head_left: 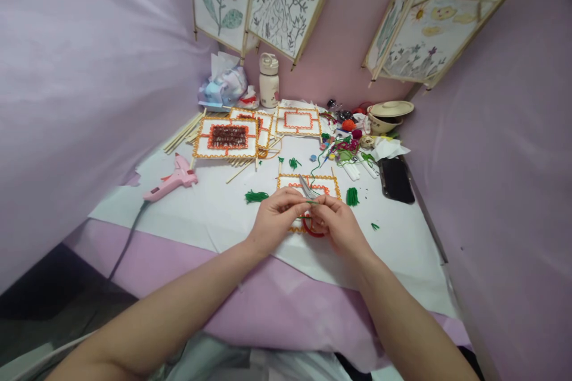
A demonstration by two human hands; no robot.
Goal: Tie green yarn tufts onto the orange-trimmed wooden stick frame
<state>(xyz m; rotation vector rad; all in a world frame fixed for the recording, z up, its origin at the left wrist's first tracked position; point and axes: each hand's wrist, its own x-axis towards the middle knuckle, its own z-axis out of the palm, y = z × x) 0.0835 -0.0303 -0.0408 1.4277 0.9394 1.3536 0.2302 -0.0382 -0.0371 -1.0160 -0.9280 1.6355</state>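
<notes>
Green is the thin green strand [311,202] in the head view, pinched at either end by the closed fingertips of the left hand [274,218] and the right hand [338,224], just above the near half of an orange-edged panel [286,180]. Scissors [306,187] sit between the two hands, grey blades pointing up and away and a red handle loop showing below the fingers. Which hand carries them cannot be told.

The panel lies on a white sheet [214,214], whose near edge runs just under both wrists, with purple cloth [187,262] beyond it toward the body. Bare paper lies open to the left, between a green tuft [256,196] and the pink glue gun [171,182]. The gun's cord trails off the left edge.

The right side is tighter: another tuft [353,196] lies just beside the right hand, a black phone [396,179] rests near the sheet's right edge, and the lilac wall [500,178] stands close behind. At the far end are finished panels [227,137], loose sticks [182,131], a bottle [269,80], a lidded bowl [388,113] and a yarn heap [346,146]. Painted lantern frames [286,3] hang overhead.
</notes>
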